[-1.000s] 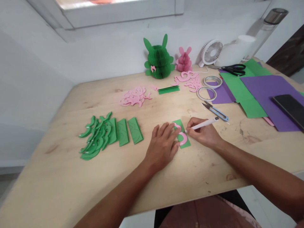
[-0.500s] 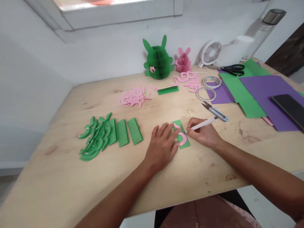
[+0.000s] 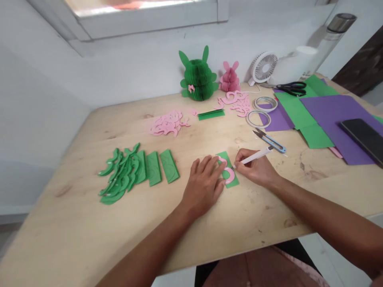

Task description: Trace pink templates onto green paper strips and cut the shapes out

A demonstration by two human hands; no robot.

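Observation:
A small green paper rectangle (image 3: 234,182) lies on the wooden table with a curved pink paper cutout (image 3: 231,175) on top of it. My left hand (image 3: 203,183) rests with fingers spread, its fingertips pressing the cutout and the paper's left side. My right hand (image 3: 254,165) is closed around a white pen (image 3: 255,156), whose tip touches or hovers just over the green paper at the cutout's right edge. Left of my hands are folded green strips (image 3: 169,165) with drawn curves, beside a pile of green curved cutouts (image 3: 119,175).
Pink cutouts (image 3: 167,123) lie further back. Green (image 3: 199,79) and pink (image 3: 230,79) honeycomb paper figures stand by the wall near a small fan (image 3: 265,67). Tape rolls (image 3: 259,119), blue-handled snips (image 3: 271,141), black scissors (image 3: 291,87), purple sheets (image 3: 338,119) and a phone (image 3: 363,135) occupy the right.
Almost nothing differs. Both hands, the pen and the pink cutout keep their places; the whole view has shifted very slightly.

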